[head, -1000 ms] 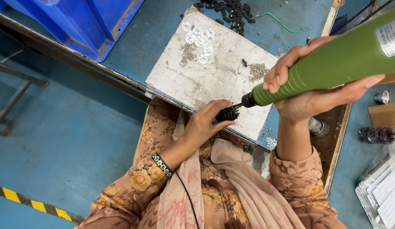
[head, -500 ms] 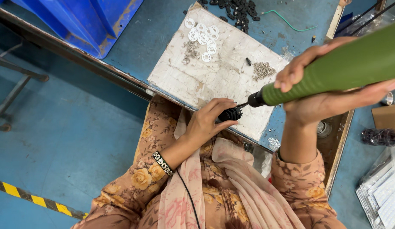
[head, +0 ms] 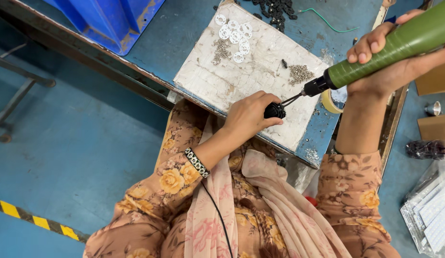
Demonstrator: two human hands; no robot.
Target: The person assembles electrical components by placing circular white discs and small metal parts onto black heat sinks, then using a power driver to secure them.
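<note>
- Left hand (head: pixel 248 117) pinching a small black round part (head: pixel 275 111), fingers clamped around it, thumb underneath, part sitting right at the fingertips on the near edge of the white work board (head: pixel 241 79).
- Right hand (head: pixel 394 67) wrapped tight round a green electric screwdriver (head: pixel 399 48), fingers closed on the barrel, bit tip (head: pixel 291 99) just touching the part from the far-right side of the left fingertips.
- Probably best to keep that bit lined up square with the screw head and press gently; angled like this, could slip off.
- Worth bracing the left wrist on the blue surface (head: pixel 184 28) so the part stays put.
- Left forearm reaching forward and bent; right arm raised, wrist cocked, tool sloping down toward the left fingers.
- Loose screws (head: pixel 300 73) and white ring parts (head: pixel 233 34) lying beyond the fingers, well apart.
</note>
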